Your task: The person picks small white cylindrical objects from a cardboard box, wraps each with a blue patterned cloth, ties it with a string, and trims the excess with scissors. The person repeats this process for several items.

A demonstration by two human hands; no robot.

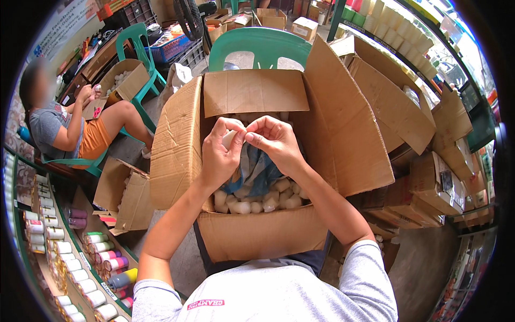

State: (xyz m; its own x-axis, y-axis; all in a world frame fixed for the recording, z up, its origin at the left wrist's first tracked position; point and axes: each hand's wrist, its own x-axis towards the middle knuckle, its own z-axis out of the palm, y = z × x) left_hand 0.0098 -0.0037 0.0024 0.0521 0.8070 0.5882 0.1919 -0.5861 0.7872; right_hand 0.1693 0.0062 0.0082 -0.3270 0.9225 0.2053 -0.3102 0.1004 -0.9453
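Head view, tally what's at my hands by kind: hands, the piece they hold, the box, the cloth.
hands: 2, left hand and right hand
small white candle, pinched between both: 1
cardboard box, open: 1
blue cloth inside it: 1
Total: 5

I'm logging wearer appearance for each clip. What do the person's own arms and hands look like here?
Both forearms are bare, with no gloves, rings or watch visible on the left hand or right hand. Short grey T-shirt sleeves cover the upper arms.
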